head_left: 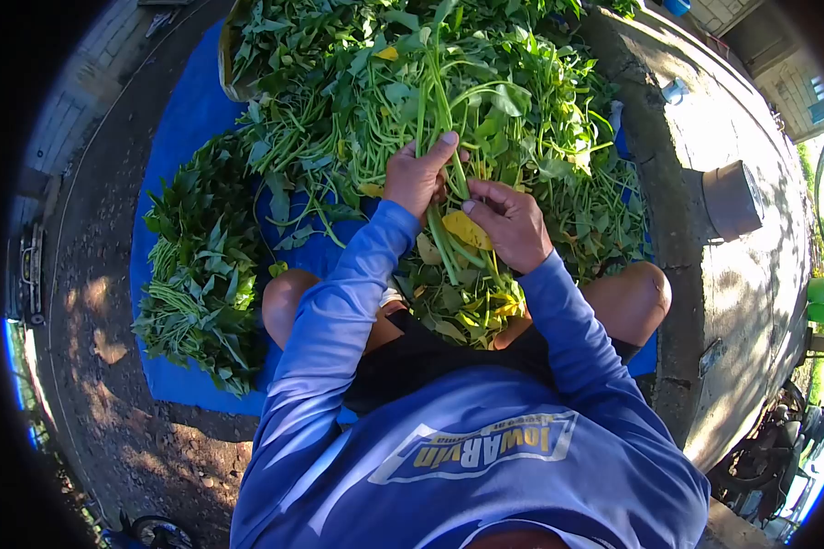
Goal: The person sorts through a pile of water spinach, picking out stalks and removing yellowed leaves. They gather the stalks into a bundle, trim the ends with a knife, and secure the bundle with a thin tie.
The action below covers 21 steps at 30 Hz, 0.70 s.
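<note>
My left hand (419,176) is closed around a small bunch of long green leafy stems (442,91), thumb on top. Their leafy ends point away from me, and the cut ends hang below the hand toward my lap. Close beside it, my right hand (511,221) pinches with thumb and forefinger at the edge of the bunch. A yellow leaf (467,230) hangs right at those fingertips. Beneath both hands, between my legs, lies a heap of loose green and yellowed leaves (458,306).
A large pile of leafy greens (339,101) spreads ahead on a blue tarp (178,137). At left sits a neater stack of bundled greens (206,265). A concrete ledge (677,302) runs along the right, with a brown cylindrical pot (732,201) on it.
</note>
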### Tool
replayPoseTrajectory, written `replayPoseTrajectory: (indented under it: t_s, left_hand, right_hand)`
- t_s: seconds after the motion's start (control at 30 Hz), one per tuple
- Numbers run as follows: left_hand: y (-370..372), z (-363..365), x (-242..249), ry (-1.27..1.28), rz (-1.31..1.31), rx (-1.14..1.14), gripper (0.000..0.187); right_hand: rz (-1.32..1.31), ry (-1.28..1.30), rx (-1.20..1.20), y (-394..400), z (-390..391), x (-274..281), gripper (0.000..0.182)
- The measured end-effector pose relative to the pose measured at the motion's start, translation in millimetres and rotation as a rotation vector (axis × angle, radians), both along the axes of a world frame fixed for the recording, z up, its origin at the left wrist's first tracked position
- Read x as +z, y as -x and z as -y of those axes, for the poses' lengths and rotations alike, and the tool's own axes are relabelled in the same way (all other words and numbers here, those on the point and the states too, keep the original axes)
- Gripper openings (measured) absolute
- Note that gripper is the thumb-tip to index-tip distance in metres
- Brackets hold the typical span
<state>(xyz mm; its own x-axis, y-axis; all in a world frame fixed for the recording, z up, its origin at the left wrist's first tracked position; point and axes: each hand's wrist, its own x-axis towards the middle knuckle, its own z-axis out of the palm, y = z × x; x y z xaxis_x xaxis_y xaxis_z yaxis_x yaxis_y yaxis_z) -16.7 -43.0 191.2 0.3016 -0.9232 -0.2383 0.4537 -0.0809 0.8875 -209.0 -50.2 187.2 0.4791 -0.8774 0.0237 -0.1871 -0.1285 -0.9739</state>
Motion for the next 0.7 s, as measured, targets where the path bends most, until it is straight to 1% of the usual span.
replayPoseTrajectory:
  t_s: [0.03,0.07,0.17,0.2,0.23,0.3,0.33,0.4,0.47,0.53,0.63,0.67,0.7]
  left_hand:
    - [-4,3,-2,0.009,0.033,-0.013,0.041]
    - [-7,5,-10,0.042,0.059,0.025,0.038]
    - [-15,0,-11,0.043,0.152,0.123,0.033]
    - [-24,0,-16,0.034,0.178,0.096,0.029]
    - [-27,-1,-21,0.05,0.202,0.104,0.028]
    - [-22,0,-23,0.086,0.25,0.095,0.027]
    - [-17,-2,-21,0.059,0.262,0.086,0.026]
    - [-10,-5,-17,0.018,0.296,0.048,0.025]
    - [-3,-6,-22,0.054,0.296,0.009,0.022]
    - [2,-7,-25,0.064,0.313,-0.028,0.02]
    - [-2,-7,-30,0.096,0.369,-0.022,0.018]
    - [-2,-8,-28,0.099,0.366,0.001,0.018]
    - [-1,-11,-25,0.094,0.361,0.021,0.018]
  right_hand:
    - [0.004,0.023,-0.003,0,-2,-4,0.04]
    - [-0.071,-0.01,0.015,8,-10,10,0.037]
    - [-0.171,-0.03,0.099,43,-20,-9,0.037]
    - [-0.301,0.128,0.175,53,-20,-12,0.035]
    - [-0.348,0.17,0.121,57,-17,-17,0.034]
    - [-0.442,0.248,-0.015,59,-12,-2,0.031]
    - [-0.304,0.21,-0.124,49,0,4,0.029]
    - [-0.038,0.103,-0.143,21,29,30,0.029]
    - [-0.066,0.191,-0.223,-17,61,53,0.032]
    - [-0.076,0.16,-0.256,-48,97,46,0.033]
    - [0.076,-0.049,-0.259,-54,101,44,0.031]
    - [0.146,-0.083,-0.306,-53,93,42,0.033]
    - [0.252,-0.182,-0.337,-52,84,38,0.032]
